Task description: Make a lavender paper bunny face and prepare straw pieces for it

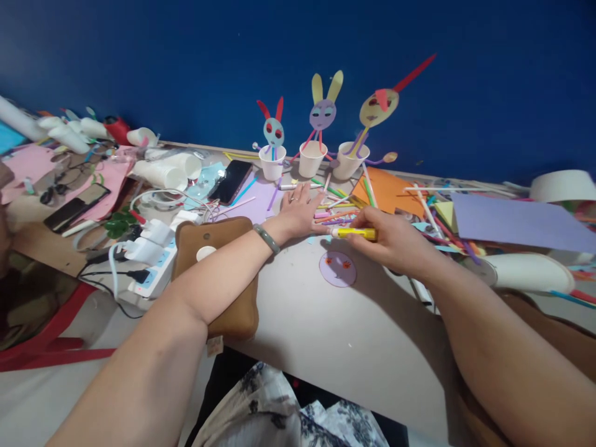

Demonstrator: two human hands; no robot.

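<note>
My right hand grips a yellow marker that points left, its pale end near my left fingers. My left hand, palm down with fingers spread, rests at the edge of a pile of markers and coloured sticks. On the table just below the marker lies a round purple paper face with orange eyes and a small mouth. Behind the hands stand white paper cups, one with a blue rabbit face, one with a purple rabbit face, one with a yellow face.
A brown pouch lies under my left forearm, beside a power strip with chargers. A phone, stacked cups, orange paper and purple paper lie around. Behind is a blue wall.
</note>
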